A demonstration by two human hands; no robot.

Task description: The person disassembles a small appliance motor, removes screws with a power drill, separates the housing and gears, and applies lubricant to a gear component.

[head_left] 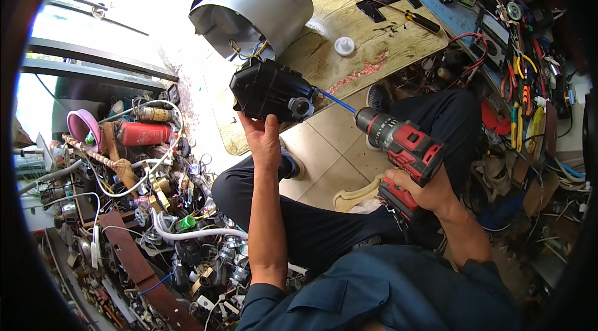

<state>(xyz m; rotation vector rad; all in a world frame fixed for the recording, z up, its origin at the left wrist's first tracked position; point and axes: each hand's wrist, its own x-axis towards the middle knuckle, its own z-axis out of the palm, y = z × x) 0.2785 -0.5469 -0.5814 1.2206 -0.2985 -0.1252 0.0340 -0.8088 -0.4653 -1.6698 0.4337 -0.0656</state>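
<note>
The left hand [265,141] reaches up and grips the underside of a black motor housing [269,90], its fingers [248,124] wrapped round the lower edge and the thumb pressed against the near face. The housing is held up just off the edge of a wooden worktop [349,25], and yellow and black wires run from its top into a large grey plastic fan casing [255,7] that lies on the board just behind it. The right hand [430,194] is closed round the grip of a red and black cordless drill [405,156], held over the person's right thigh. A long blue bit [336,100] sticks out of the drill's chuck and its tip meets the right side of the housing, beside a round metal fitting there. The person sits with dark trousers and a dark blue shirt, knees spread over a tiled floor [330,150]. On the worktop, well behind the housing, lie a small white cap [344,46] and a screwdriver [417,18] with a black and yellow handle. To the left is a heap of wires, cables and scrap parts, among them a red cylinder [144,133] and a pink bowl [83,128]. Pliers and other tools hang at the right.
</note>
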